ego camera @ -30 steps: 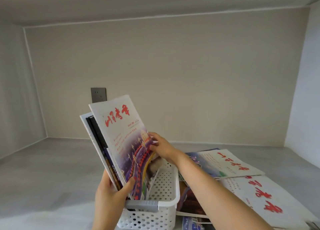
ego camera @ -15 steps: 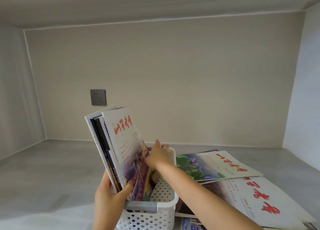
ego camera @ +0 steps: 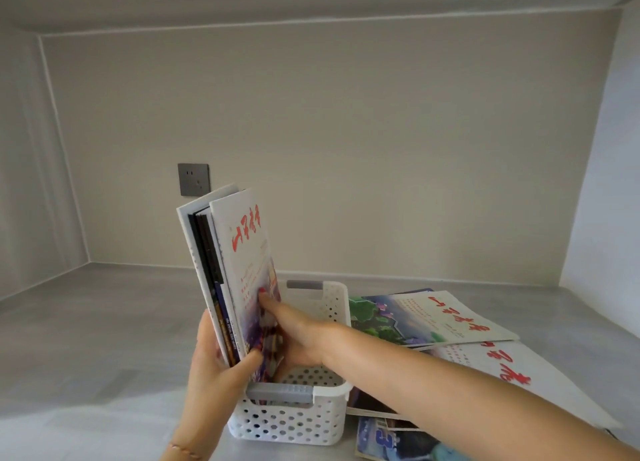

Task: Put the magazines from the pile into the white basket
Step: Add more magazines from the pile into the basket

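We gripped the upright magazines [ego camera: 228,280] with our left hand [ego camera: 214,367], thumb across the front cover, their lower ends standing inside the white basket [ego camera: 294,415] against its left wall. Our right hand [ego camera: 294,332] lay open, fingers flat against the front cover. The pile [ego camera: 450,325] lay just right of the basket.

— What do the hands have?

— The left hand [ego camera: 211,363] clasps a bundle of upright magazines [ego camera: 228,270] at its lower edge, thumb across the front cover. The right hand [ego camera: 294,336] presses its fingers [ego camera: 273,304] flat against that cover.

— And below the fingers?

— The white basket [ego camera: 294,415], the bundle's bottom standing inside it. Right of the fingers, the pile [ego camera: 446,325] lies on the desk [ego camera: 86,339].
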